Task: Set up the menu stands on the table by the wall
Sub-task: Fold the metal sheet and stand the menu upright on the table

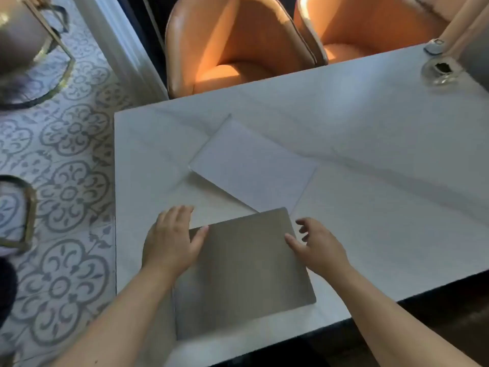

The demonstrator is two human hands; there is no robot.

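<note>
Left hand (172,239) lies flat at the left edge of the grey board (243,274), thumb on top. The right hand (317,247), fingers spread, touches the board's right edge with its thumb. The board lies on the white table (383,207), meeting a white sheet (251,165). Beyond stand orange chairs (238,49) and a blurred glass dish (439,71). The left forearm hides the board's near corner.

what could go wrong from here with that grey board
The grey board lies close to the near edge of the table, with the left hand and right hand only touching its sides, so it may slip off. Pushed forward, its far corner may shove the white sheet askew.
</note>
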